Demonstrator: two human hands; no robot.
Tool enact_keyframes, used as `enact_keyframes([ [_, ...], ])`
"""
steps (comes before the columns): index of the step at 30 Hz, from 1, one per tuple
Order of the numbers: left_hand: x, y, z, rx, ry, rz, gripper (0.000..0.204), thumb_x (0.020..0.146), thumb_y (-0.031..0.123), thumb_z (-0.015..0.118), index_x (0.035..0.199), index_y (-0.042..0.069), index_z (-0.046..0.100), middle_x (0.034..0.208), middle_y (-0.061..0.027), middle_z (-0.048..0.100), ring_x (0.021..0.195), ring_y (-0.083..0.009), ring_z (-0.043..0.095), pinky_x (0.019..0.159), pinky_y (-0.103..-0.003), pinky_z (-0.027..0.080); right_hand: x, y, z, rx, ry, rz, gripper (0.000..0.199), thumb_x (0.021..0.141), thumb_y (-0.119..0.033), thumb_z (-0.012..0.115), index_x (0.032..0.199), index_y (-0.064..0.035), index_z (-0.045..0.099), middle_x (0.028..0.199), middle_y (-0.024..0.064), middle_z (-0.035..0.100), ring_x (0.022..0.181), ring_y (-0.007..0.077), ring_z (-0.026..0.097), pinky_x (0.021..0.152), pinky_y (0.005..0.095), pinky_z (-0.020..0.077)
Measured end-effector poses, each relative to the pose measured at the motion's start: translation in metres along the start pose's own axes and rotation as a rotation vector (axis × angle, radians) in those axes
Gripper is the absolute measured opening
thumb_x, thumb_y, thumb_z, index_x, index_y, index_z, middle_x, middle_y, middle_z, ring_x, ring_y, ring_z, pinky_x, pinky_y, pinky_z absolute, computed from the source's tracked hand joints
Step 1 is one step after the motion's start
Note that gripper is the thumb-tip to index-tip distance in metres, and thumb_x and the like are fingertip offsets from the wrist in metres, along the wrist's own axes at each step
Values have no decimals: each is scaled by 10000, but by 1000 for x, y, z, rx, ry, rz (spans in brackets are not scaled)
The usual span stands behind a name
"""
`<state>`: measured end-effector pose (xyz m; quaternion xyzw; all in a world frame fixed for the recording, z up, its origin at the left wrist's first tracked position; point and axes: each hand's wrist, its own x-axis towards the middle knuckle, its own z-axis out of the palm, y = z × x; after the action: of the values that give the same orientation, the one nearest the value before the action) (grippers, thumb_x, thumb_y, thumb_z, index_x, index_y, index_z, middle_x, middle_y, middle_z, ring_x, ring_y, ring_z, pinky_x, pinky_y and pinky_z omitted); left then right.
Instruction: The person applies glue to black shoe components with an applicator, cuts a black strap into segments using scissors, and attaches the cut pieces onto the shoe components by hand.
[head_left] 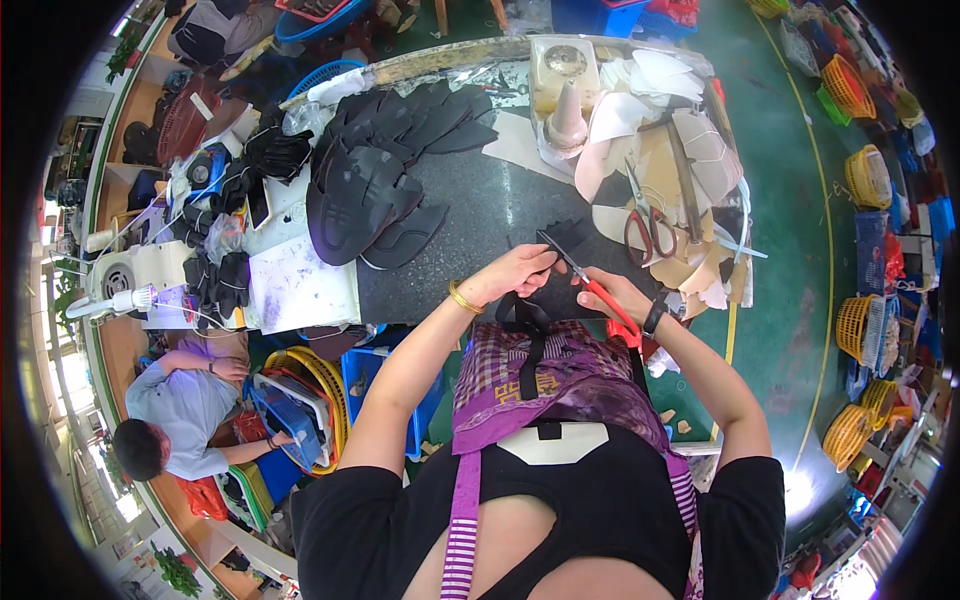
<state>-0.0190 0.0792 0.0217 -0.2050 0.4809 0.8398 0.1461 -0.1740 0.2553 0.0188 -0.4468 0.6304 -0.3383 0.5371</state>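
My right hand (612, 294) grips red-handled scissors (608, 302), their blades angled up and left toward my other hand. My left hand (520, 270) is closed on a black strap (534, 345), which dangles over my purple apron. Small dark pieces (570, 234) lie just beyond the blades; whether they join the strap is unclear. Both hands are at the near edge of the dark work surface (470, 215). To their left is a heap of black shoe-shaped pieces (365, 195). A second pair of scissors (648, 225), with dark red handles, rests among pale cut-outs on the right.
At the back right stands a pinkish cone (567, 125) on a tray. A phone (258, 204) and bundled black pieces (275, 150) sit at the left, near a white machine (140, 275). Another person (195, 405) sits at lower left beside baskets. Yellow baskets (853, 325) line the right.
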Motion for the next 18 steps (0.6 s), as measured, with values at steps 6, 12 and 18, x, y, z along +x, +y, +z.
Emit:
enact_keyframes([
  [6, 0, -5, 1, 4, -37, -10, 281, 963, 289, 415, 956, 40, 545, 548, 81, 292, 441, -26, 252, 394, -194, 221, 1, 11, 9, 128, -31, -24, 561, 824, -490, 587, 1106, -12, 512, 849, 116, 580, 815, 187, 572, 752, 301, 447],
  [12, 4, -14, -5, -66, -15, -42, 263, 962, 272, 415, 893, 47, 532, 531, 81, 289, 423, -31, 249, 384, -201, 211, -2, 1, 17, 47, 56, 178, 439, 835, -432, 599, 995, -25, 559, 679, 61, 553, 619, 129, 547, 572, 268, 442],
  [18, 17, -27, -9, -15, -67, -92, 259, 961, 269, 415, 856, 57, 519, 526, 81, 294, 422, -32, 249, 384, -205, 208, 4, 17, 21, 205, 77, 158, 453, 838, -467, 577, 878, -17, 566, 595, 34, 531, 504, 111, 512, 468, 267, 419],
])
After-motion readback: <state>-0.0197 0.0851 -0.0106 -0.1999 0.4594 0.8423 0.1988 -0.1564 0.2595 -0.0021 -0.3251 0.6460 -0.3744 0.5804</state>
